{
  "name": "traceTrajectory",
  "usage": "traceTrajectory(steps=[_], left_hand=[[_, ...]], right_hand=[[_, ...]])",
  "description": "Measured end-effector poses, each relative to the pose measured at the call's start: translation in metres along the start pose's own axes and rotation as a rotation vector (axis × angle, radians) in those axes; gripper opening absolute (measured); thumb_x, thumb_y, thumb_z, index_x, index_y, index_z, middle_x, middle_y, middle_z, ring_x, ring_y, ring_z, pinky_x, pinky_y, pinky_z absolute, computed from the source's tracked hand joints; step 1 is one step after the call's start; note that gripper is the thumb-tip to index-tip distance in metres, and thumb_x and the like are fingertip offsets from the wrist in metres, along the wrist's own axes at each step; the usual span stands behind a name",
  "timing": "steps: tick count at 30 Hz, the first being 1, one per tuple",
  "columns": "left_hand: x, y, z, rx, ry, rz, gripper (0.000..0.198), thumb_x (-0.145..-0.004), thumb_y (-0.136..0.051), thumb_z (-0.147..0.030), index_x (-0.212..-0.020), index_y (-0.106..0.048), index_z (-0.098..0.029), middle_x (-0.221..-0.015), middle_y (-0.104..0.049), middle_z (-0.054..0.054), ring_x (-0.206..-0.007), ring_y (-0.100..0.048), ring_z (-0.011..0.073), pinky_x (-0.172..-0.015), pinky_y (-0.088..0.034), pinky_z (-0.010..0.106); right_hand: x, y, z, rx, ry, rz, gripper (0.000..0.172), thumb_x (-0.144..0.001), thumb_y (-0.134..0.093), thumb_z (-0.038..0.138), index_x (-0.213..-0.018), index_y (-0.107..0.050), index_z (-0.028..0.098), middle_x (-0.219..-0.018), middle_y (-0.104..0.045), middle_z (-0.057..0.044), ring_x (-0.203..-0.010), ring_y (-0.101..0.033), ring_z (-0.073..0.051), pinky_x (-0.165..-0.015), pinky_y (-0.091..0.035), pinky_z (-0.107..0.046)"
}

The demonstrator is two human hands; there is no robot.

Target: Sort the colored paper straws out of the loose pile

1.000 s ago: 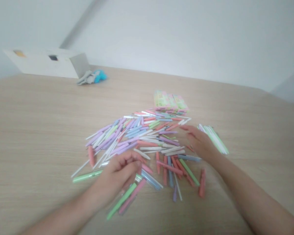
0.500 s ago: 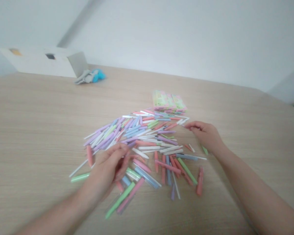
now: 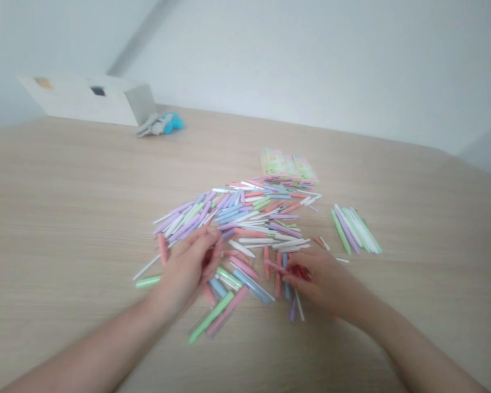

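Observation:
Pastel pen-like sticks [image 3: 237, 218] lie in a loose heap on the wooden table, in pink, blue, green, purple and white. My left hand [image 3: 194, 259] hovers over the near left of the heap, fingers curled in a pinch; whatever is between them cannot be made out. On the near right side, my right hand [image 3: 317, 275] has its thumb and fingers closed about a pink stick [image 3: 275, 266]. Red and blue sticks lie beneath that hand, partly hidden. In front of my left hand lie a green stick [image 3: 211, 317] and several pink and blue ones.
A separate row of green, purple and white sticks [image 3: 355, 230] lies to the right. Behind the heap are stacked yellow-and-pink packets [image 3: 288, 166]. A white box [image 3: 94, 103] stands at the back left, beside a crumpled grey-and-blue item [image 3: 161, 124].
My right hand has come from the far right edge of the heap to its near right side, onto the pink stick. The row it covered is now visible. My left hand stays about where it was.

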State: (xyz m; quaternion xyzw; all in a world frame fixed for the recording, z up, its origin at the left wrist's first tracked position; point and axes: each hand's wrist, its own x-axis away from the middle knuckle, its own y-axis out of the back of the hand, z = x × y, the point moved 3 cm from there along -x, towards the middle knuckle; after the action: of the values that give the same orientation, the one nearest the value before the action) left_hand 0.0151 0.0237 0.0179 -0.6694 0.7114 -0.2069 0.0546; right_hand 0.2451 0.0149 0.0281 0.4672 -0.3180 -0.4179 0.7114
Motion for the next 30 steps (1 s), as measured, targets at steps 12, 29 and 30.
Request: traceTrajectory(steps=[12, 29, 30], left_hand=[[-0.012, 0.012, -0.009, 0.011, -0.11, -0.013, 0.022, -0.079, -0.052, -0.025, -0.061, -0.042, -0.017, -0.05, -0.036, -0.006, -0.036, -0.022, 0.0033, -0.032, -0.014, 0.017], [-0.017, 0.023, -0.006, -0.729, -0.323, -0.037, 0.03, -0.089, -0.04, -0.035, -0.069, -0.055, -0.018, -0.066, -0.061, 0.001, -0.059, -0.054, 0.0139, -0.056, -0.041, 0.023], [-0.015, 0.021, -0.006, -0.823, -0.34, -0.021, 0.031, -0.09, -0.039, -0.035, -0.071, -0.057, -0.018, -0.07, -0.063, 0.001, -0.065, -0.056, 0.015, -0.062, -0.043, 0.024]], right_hand=[[0.005, 0.012, 0.019, -0.087, -0.143, -0.312, 0.021, -0.086, -0.049, 0.034, -0.078, -0.062, 0.02, -0.06, -0.061, 0.001, -0.055, -0.054, -0.014, -0.056, -0.035, -0.026], [0.014, 0.018, -0.035, -0.624, -0.376, -0.712, 0.02, -0.074, -0.064, 0.036, -0.082, -0.064, 0.018, -0.068, -0.063, -0.001, -0.056, -0.054, -0.012, -0.054, -0.043, -0.023], [0.014, 0.019, -0.035, -0.648, -0.367, -0.72, 0.019, -0.075, -0.064, 0.036, -0.083, -0.064, 0.018, -0.069, -0.063, 0.0, -0.057, -0.054, -0.012, -0.054, -0.043, -0.023]])
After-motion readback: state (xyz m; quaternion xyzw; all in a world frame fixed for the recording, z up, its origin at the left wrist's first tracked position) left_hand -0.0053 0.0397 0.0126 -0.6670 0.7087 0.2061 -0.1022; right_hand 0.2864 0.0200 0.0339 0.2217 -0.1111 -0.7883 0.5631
